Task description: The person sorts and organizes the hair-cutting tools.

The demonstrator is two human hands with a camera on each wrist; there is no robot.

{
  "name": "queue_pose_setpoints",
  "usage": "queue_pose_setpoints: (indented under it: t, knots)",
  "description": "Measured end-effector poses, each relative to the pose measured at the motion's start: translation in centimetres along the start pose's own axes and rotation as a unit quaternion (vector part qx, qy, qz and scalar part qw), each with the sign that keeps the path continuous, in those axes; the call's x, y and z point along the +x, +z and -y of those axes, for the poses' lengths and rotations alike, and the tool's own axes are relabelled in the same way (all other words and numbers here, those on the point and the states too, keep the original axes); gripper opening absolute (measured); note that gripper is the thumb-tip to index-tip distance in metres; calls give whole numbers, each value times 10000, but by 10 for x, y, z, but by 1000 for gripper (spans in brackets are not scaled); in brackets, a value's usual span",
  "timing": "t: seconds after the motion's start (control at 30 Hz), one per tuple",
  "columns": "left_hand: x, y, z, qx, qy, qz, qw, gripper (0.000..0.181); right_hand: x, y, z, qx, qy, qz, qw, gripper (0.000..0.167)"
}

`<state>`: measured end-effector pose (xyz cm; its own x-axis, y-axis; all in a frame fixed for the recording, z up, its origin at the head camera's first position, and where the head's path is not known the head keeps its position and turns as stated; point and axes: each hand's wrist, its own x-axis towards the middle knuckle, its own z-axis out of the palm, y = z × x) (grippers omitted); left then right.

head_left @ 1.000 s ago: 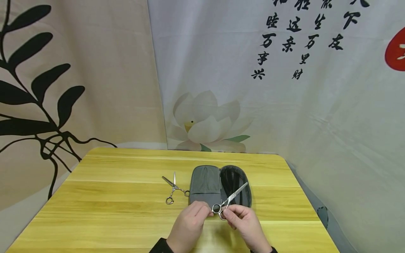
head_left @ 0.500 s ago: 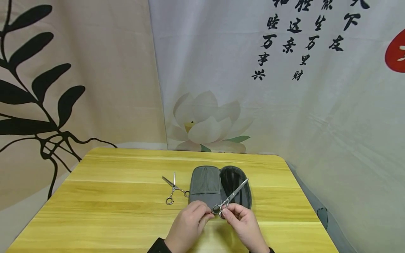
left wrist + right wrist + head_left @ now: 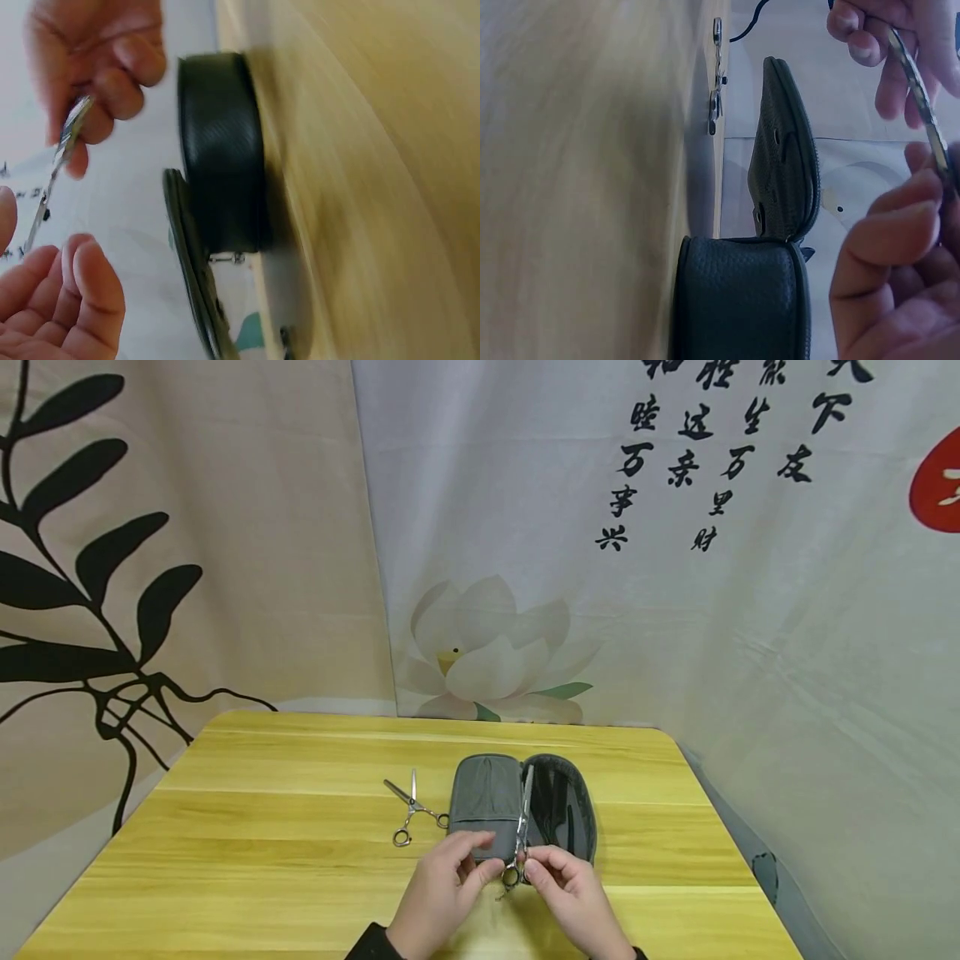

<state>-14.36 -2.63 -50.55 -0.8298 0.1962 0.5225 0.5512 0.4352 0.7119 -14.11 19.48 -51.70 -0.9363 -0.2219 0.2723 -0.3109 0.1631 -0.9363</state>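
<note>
In the head view my right hand point(image 3: 573, 893) pinches a pair of silver scissors point(image 3: 522, 814) near its finger rings. The blades lie together and point away over the middle of an unfolded grey zip case point(image 3: 486, 789). My left hand point(image 3: 442, 885) is beside the rings, thumb and index finger apart; whether its thumb touches a ring I cannot tell. In the left wrist view, the left hand's fingers point(image 3: 97, 300) are loosely bent by the end of the scissors. The case's right half point(image 3: 581, 814) holds dark items behind a clear-looking cover.
A second pair of scissors point(image 3: 411, 807), blades spread, lies left of the case, one ring near its edge. All stand on a wooden table point(image 3: 285, 843). Behind the table hangs a printed cloth point(image 3: 495, 527).
The scissors have swung from slanting right to pointing nearly straight away. My left hand has released the ring it was pinching, its index finger and thumb parting. The right hand keeps its hold.
</note>
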Motion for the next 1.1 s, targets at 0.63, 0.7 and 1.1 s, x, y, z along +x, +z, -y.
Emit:
queue_pose_setpoints:
  t: [0.63, 0.7, 1.1]
  knots:
    - [4, -9, 8, -3958, -2604, 923, 8758, 44, -1, 2, -7, 55, -168, 788, 9967, 9]
    - [3, -10, 9, -4135, -2709, 782, 8658, 45, -1, 2, -5, 135, 3, 791, 9968, 8]
    - [2, -11, 10, -4809, -2918, 359, 8260, 35, 2, 6, -1, 38, 508, 132, 9986, 15]
